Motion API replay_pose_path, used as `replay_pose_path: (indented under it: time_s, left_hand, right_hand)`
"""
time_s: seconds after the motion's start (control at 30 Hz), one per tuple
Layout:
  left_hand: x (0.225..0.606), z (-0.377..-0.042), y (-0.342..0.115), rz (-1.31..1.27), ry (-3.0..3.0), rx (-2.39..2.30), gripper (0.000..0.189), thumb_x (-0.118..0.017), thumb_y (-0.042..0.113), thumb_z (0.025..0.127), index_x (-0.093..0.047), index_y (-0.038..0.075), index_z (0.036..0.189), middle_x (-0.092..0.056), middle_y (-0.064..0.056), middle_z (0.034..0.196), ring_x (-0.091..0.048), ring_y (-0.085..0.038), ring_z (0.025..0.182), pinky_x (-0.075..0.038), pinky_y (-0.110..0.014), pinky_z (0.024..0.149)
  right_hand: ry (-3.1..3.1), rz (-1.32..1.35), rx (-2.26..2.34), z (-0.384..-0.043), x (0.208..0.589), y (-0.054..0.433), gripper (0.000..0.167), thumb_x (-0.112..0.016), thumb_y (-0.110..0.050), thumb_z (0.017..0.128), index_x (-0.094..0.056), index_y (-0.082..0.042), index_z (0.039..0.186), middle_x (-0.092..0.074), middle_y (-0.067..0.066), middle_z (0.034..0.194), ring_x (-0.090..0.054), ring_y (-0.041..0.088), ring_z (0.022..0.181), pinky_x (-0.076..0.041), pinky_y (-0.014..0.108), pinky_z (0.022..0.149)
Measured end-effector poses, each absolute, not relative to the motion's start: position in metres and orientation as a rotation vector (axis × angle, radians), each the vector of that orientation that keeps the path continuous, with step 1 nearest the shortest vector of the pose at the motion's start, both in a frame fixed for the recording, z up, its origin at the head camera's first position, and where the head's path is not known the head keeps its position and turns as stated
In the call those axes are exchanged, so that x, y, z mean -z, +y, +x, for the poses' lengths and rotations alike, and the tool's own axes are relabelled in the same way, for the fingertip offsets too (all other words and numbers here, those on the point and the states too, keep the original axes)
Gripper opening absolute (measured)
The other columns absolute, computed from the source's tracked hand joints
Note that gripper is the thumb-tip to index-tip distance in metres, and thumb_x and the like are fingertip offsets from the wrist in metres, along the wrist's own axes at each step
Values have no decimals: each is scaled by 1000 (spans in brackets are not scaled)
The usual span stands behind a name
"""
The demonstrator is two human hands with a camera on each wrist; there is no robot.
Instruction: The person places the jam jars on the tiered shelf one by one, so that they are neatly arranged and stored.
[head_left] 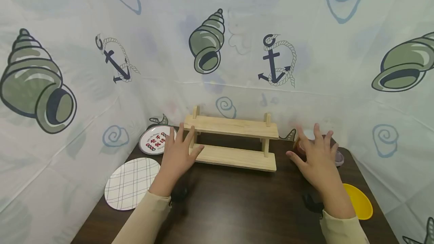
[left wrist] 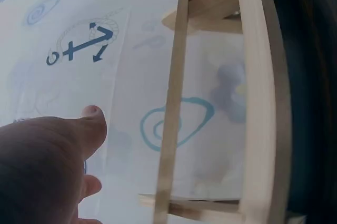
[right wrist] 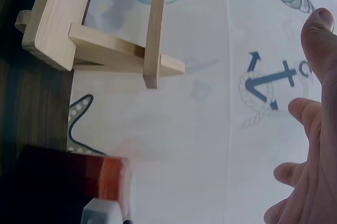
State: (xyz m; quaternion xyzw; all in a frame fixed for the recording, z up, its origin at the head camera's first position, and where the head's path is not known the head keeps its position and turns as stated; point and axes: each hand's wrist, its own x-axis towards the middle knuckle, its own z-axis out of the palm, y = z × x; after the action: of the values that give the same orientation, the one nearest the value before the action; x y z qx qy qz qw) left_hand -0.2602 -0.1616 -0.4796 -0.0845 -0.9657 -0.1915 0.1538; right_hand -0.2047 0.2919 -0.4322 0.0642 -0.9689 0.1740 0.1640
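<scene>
A two-tier wooden shelf [head_left: 234, 157] stands at the back of the dark table. My left hand [head_left: 178, 157] is near its left end, fingers spread and holding nothing, overlapping the shelf's left post in the head view. In the left wrist view that thumb [left wrist: 92, 129] points toward the shelf frame [left wrist: 266, 97]. My right hand [head_left: 318, 161] spreads its fingers at the right, over a reddish-brown object [head_left: 299, 148] that it partly hides. The right wrist view shows this as an orange-red, block-like thing [right wrist: 113, 182] beside a whitish piece [right wrist: 102, 212], apart from the fingers.
At the left lie a round white plate with red lettering [head_left: 152, 140] and a white checked oval plate [head_left: 130, 183]. A purple dish [head_left: 339, 159] and a yellow dish [head_left: 361, 202] are along the right edge. Patterned white cloth [head_left: 237, 86] surrounds the dark table [head_left: 230, 206].
</scene>
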Motion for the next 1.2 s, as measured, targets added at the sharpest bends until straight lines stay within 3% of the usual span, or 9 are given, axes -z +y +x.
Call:
replay_pose_path:
  time_s: [0.23,0.37,0.47,0.63,0.87,1.07,1.2]
  left_hand:
    - [500,-256,-155,-127,-2735,826,84,-63,58,106,-32,18,173,-10,-27,181,-3,-57,166,-19,-73,131]
    - [520,-251,-146,-6,-2637,1016,84,-68,49,106,-32,14,172,-4,-27,182,2,-55,167,-21,-79,128]
    - [537,-248,-141,74,-2526,1148,83,-73,40,104,-33,12,171,3,-26,182,7,-52,168,-17,-79,129]
    - [554,-251,-134,133,-2348,1354,83,-75,33,103,-32,15,172,7,-22,181,8,-48,168,-14,-80,127]
    - [583,-250,-145,291,-2256,1525,88,-77,34,103,-25,19,173,5,-23,179,4,-46,166,-21,-75,127]
    - [608,-254,-147,268,-2194,1667,93,-79,33,102,-22,24,174,-4,-23,176,-6,-44,167,-24,-72,129]
    - [612,-258,-145,213,-2153,1758,96,-81,28,101,-20,18,174,-9,-23,174,-15,-42,167,-22,-68,133]
  right_hand:
    - [-2729,113,-524,-196,440,310,92,-65,-67,102,-19,-35,176,2,35,179,17,70,157,-2,93,115]
    - [-2712,89,-527,-189,448,319,91,-63,-64,104,-22,-26,176,0,38,177,12,73,156,-1,89,120]
    - [-2682,97,-555,-184,454,326,92,-68,-58,103,-26,-19,175,-4,43,175,9,76,155,0,89,121]
    - [-2636,34,-619,-177,449,337,94,-76,-49,101,-24,-21,175,-4,41,176,11,73,157,0,91,118]
    - [-2686,-105,-727,-176,442,335,93,-69,-52,105,-16,-28,177,3,35,179,16,66,160,-5,93,113]
    - [-2657,-151,-797,-168,433,333,89,-70,-46,106,-21,-22,176,-3,37,176,-1,68,160,-19,91,115]
    - [-2629,-129,-797,-165,432,338,86,-72,-39,106,-25,-17,175,-8,41,173,-12,71,155,-22,90,113]
